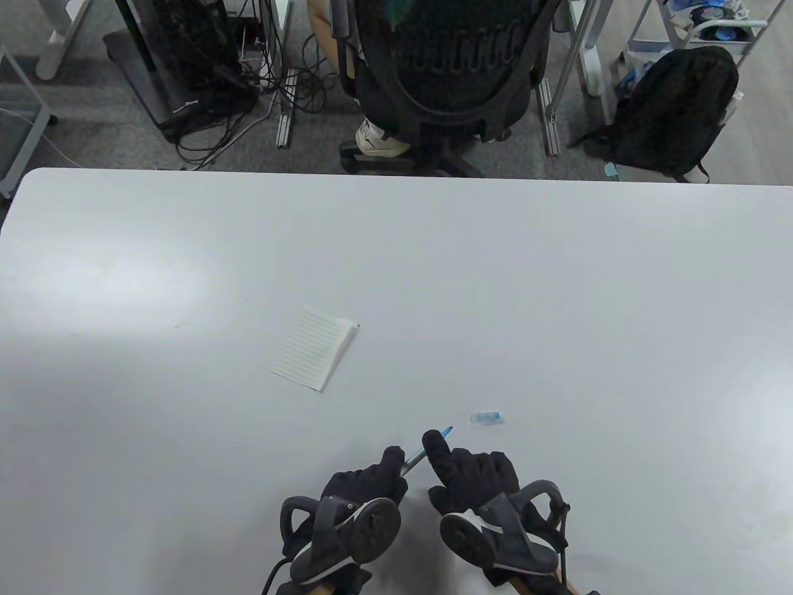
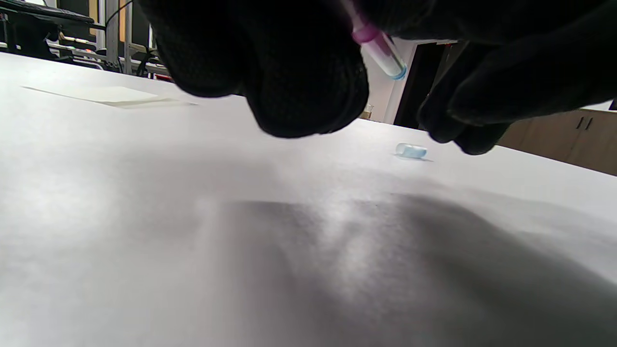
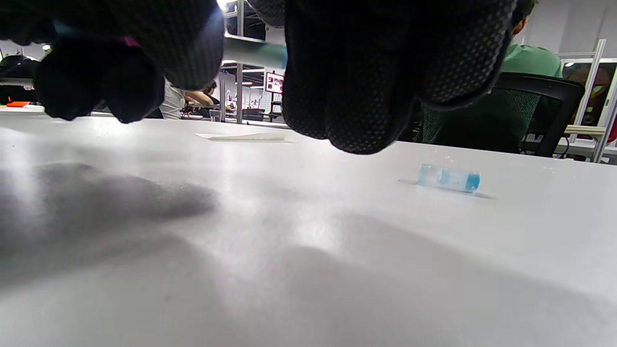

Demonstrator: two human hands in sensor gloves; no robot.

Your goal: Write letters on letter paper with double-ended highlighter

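Both gloved hands sit close together at the table's near edge, sharing one highlighter (image 1: pixel 414 457). My left hand (image 1: pixel 367 485) grips the rear of its pale barrel (image 2: pixel 381 50), where a pink band shows. My right hand (image 1: pixel 469 474) holds the front part, index finger stretched along it. The blue tip (image 1: pixel 447 430) pokes out bare beyond that finger. A clear blue cap (image 1: pixel 486 418) lies loose on the table just right of the tip, also visible as the cap (image 3: pixel 448 179). The lined letter paper (image 1: pixel 315 354) lies flat further out to the left, one corner slightly lifted.
The white table (image 1: pixel 557 279) stretches wide around the paper. Beyond its far edge stand a black office chair (image 1: pixel 452 68) with a seated person's shoe beside it, a black backpack (image 1: pixel 675 111) on the floor, and tangled cables at the far left.
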